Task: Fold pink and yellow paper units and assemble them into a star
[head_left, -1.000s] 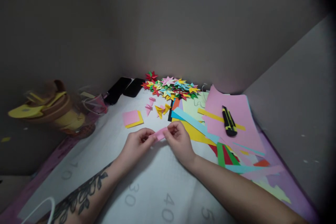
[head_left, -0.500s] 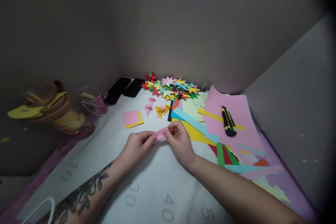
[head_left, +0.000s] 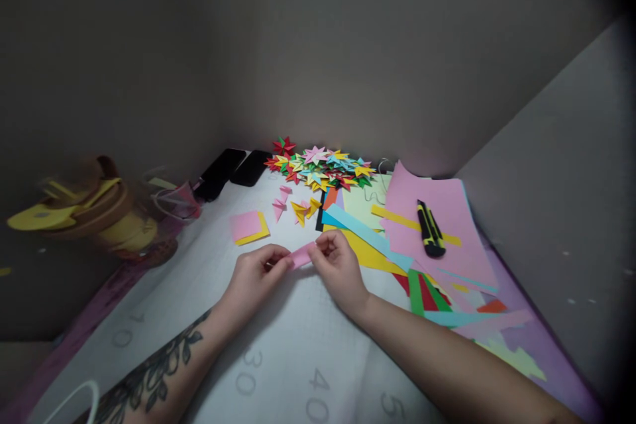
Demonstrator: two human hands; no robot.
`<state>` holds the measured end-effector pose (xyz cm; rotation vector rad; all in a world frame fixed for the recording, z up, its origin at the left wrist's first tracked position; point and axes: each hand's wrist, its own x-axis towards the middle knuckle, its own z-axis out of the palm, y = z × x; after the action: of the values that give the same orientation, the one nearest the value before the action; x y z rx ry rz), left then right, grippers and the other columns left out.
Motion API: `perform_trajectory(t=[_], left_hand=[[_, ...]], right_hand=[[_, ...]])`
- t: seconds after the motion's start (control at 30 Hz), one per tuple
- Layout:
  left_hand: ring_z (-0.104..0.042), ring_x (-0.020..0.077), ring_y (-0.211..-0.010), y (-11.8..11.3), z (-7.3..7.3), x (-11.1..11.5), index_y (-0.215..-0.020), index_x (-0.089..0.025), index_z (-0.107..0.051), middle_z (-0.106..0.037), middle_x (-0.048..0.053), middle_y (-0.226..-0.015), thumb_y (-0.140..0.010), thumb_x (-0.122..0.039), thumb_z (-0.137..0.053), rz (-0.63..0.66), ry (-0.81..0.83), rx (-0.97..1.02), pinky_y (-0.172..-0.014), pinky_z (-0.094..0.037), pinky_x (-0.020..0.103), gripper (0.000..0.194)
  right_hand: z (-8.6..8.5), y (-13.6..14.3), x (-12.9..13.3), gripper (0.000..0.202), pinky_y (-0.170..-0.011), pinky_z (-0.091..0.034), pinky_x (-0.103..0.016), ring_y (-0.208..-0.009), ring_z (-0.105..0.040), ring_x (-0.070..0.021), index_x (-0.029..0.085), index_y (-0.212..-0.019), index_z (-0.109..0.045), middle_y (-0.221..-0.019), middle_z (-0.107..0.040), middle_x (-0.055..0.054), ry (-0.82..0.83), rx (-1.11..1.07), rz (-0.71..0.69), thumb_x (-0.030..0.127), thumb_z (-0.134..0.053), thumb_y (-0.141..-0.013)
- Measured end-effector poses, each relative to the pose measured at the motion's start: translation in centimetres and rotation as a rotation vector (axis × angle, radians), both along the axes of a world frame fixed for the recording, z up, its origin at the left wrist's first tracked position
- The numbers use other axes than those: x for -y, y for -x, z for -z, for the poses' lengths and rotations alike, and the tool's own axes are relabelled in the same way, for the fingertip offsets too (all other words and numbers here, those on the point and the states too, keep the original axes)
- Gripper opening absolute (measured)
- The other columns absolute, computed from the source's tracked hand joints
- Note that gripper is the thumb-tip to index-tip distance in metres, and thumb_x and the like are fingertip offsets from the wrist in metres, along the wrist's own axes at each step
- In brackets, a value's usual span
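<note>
A small pink piece of paper, apparently folded to a narrow strip, is stretched between my two hands above the white sheet. My left hand pinches its left end between thumb and fingers. At the right end, my right hand grips it with the thumb on top. Just beyond my hands lie a stack of pink and yellow paper squares, small folded pink pieces and folded yellow pieces.
Many-coloured paper stars are heaped by the wall. To the right, a utility knife rests on pink sheets, near loose paper strips. Two black phone-like objects and a yellow-lidded container stand left.
The view has shifted very slightly. Both hands keep the same hold on the pink paper, with hardly any movement.
</note>
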<state>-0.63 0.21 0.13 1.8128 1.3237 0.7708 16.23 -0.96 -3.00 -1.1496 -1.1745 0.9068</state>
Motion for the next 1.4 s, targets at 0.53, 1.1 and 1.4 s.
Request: perform_trajectory(t=[0.53, 1.1, 1.4], left_hand=[[-0.063, 0.0163, -0.068, 0.1, -0.1, -0.1, -0.085, -0.017, -0.071, -0.073, 0.003, -0.078, -0.078, -0.035, -0.058, -0.044, 0.027, 0.003, -0.063, -0.047, 0.024, 0.023], [-0.053, 0.0124, -0.057, -0.3, -0.7, -0.2, -0.069, -0.015, -0.067, -0.064, 0.0, -0.063, -0.077, -0.034, -0.056, -0.102, 0.11, 0.071, -0.053, -0.038, 0.021, 0.023], [-0.056, 0.0125, -0.061, -1.0, -0.8, 0.4, -0.07, -0.016, -0.068, -0.067, 0.0, -0.066, -0.076, -0.03, -0.056, -0.155, 0.072, 0.132, -0.057, -0.042, 0.021, 0.02]], right_hand=[[0.1, 0.0, -0.1, 0.013, -0.062, -0.043, -0.025, -0.068, -0.053, -0.0127, 0.023, -0.086, -0.049, -0.076, -0.052, 0.003, 0.025, -0.03, 0.004, 0.024, -0.06, -0.079], [0.1, 0.3, -0.1, 0.026, -0.062, -0.046, -0.026, -0.067, -0.056, -0.0128, 0.024, -0.095, -0.045, -0.075, -0.055, 0.003, 0.041, -0.116, -0.031, 0.025, -0.063, -0.076], [-0.2, 1.4, 0.4, 0.045, -0.06, -0.045, -0.024, -0.064, -0.058, -0.0127, 0.025, -0.108, -0.04, -0.071, -0.06, 0.006, 0.142, -0.17, -0.135, 0.019, -0.065, -0.071]])
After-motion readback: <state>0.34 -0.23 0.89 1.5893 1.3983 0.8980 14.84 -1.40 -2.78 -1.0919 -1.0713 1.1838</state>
